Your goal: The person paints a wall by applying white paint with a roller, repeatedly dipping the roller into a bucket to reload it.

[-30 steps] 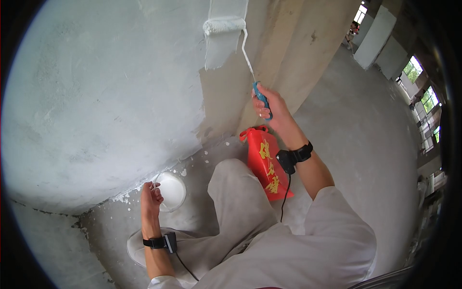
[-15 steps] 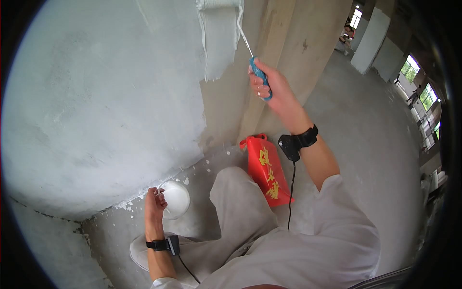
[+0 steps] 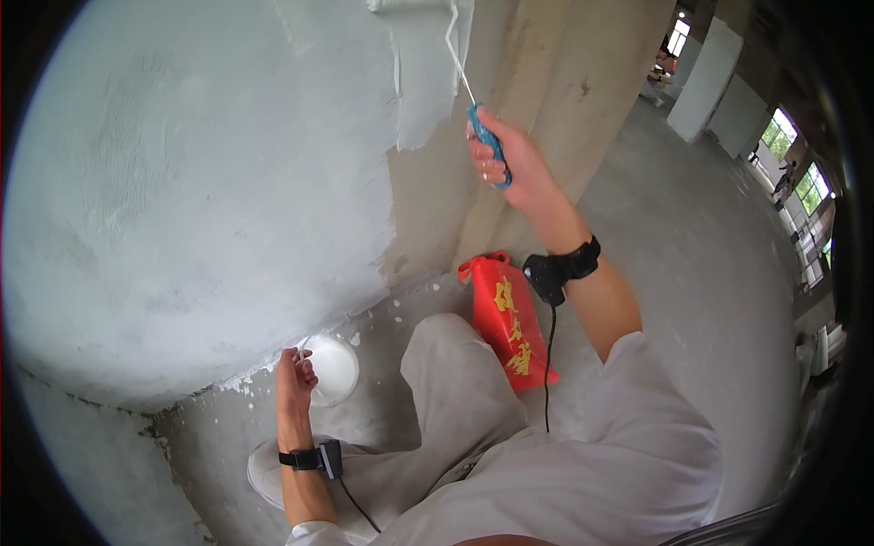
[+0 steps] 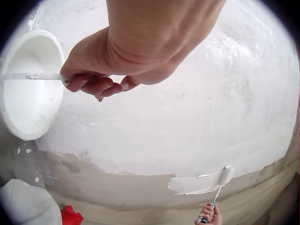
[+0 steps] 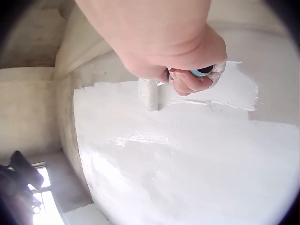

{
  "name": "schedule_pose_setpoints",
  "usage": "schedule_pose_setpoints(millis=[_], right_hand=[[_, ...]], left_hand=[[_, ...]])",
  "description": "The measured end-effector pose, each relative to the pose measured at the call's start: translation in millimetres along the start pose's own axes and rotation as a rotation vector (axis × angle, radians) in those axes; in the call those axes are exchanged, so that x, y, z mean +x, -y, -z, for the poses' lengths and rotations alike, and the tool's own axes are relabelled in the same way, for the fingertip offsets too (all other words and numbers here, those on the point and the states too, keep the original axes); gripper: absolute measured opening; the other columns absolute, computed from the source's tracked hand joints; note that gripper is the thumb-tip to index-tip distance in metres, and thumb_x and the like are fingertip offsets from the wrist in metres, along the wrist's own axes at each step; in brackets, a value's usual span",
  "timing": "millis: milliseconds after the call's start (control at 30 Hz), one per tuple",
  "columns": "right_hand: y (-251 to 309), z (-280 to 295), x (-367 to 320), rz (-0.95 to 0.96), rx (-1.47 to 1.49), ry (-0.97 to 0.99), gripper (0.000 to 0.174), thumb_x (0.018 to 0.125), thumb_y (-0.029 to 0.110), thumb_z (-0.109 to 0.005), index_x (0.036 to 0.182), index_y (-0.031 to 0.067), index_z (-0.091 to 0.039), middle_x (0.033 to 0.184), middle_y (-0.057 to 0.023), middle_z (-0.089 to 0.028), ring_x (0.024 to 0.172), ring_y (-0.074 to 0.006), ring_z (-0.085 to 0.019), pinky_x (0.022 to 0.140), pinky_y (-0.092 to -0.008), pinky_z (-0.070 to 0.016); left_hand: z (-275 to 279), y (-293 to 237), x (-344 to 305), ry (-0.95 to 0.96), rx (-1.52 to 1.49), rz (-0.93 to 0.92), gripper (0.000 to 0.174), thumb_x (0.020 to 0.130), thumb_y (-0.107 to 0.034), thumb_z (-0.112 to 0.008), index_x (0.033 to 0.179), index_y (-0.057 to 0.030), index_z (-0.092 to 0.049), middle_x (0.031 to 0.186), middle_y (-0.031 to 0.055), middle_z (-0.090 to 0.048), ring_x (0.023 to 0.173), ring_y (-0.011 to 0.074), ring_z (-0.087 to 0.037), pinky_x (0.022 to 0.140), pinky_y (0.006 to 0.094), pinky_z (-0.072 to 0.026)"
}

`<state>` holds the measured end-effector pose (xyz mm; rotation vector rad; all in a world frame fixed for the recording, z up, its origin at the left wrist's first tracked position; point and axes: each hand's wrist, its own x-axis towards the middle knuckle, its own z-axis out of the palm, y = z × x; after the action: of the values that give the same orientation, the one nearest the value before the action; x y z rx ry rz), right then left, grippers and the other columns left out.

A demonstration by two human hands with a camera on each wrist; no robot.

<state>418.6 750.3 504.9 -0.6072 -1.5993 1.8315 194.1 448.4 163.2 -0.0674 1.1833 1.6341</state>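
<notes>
My right hand [image 3: 505, 159] grips the blue handle [image 3: 492, 146] of a paint roller. Its white sleeve [image 4: 226, 176] lies against the wall in the left wrist view, at the upper end of a wet white strip. In the head view the sleeve is at the top edge, partly cut off. My left hand [image 3: 293, 382], fingers curled, holds the thin white handle [image 4: 40, 76] of a round white bucket [image 3: 333, 373]. White paint shows inside the bucket, which is low by the foot of the wall.
The wall [image 3: 228, 182] is coated white on the left, bare brownish to the right. A red bag [image 3: 496, 309] with yellow characters lies by my knee [image 3: 446, 346]. Paint spots mark the floor near the bucket. Pillars and windows [image 3: 778, 132] stand far right.
My right hand has pushed the roller up the wall, lengthening the wet strip; over the last half second it moved little. The left hand stays at the bucket.
</notes>
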Motion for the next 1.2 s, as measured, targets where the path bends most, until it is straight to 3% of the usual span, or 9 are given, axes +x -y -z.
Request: schedule_pose_setpoints(millis=[467,733,1033,1200], right_hand=[[-133.8,35.1,-53.5,-0.212,0.062,-0.116,0.030,0.097,0.035,-0.053,0.081,0.0102,-0.052,0.060,0.0052,-0.043,0.046,-0.0026,-0.032,0.040,-0.0194,-0.0230],[-176.3,42.0,-76.3,-0.346,0.112,-0.173,0.029,0.099,0.032,-0.050,0.083,0.0075,-0.051,0.061,0.0033,-0.043,0.046,-0.0035,-0.033,0.040,-0.0193,-0.0249],[-215.2,52.0,-64.8,-0.250,0.385,-0.102,0.032,0.099,0.038,-0.048,0.085,0.0088,-0.050,0.059,0.0053,-0.039,0.043,-0.0038,-0.031,0.038,-0.0196,-0.0232],[-185.0,69.0,-30.2,-0.160,0.440,-0.042,0.032,0.099,0.039,-0.047,0.087,0.0089,-0.050,0.059,0.0048,-0.040,0.043,-0.0041,-0.033,0.038,-0.0197,-0.0246]], left_hand=[[-1.2,1.8,3.3,0.021,0.011,0.035,0.025,0.088,-0.034,-0.046,0.086,-0.0098,-0.052,0.054,-0.0051,-0.032,0.047,0.0090,-0.027,0.049,0.0260,-0.0254],[0.7,2.9,6.1,0.037,0.012,0.030,0.026,0.088,-0.034,-0.046,0.087,-0.0094,-0.052,0.054,-0.0051,-0.032,0.048,0.0088,-0.027,0.049,0.0258,-0.0250],[2.6,4.7,9.3,-0.012,-0.003,0.064,0.026,0.088,-0.034,-0.047,0.085,-0.0091,-0.056,0.052,-0.0044,-0.034,0.046,0.0081,-0.028,0.047,0.0252,-0.0247],[3.3,3.5,11.1,0.005,0.007,0.074,0.025,0.087,-0.034,-0.047,0.086,-0.0096,-0.053,0.053,-0.0055,-0.032,0.046,0.0083,-0.027,0.047,0.0254,-0.0260]])
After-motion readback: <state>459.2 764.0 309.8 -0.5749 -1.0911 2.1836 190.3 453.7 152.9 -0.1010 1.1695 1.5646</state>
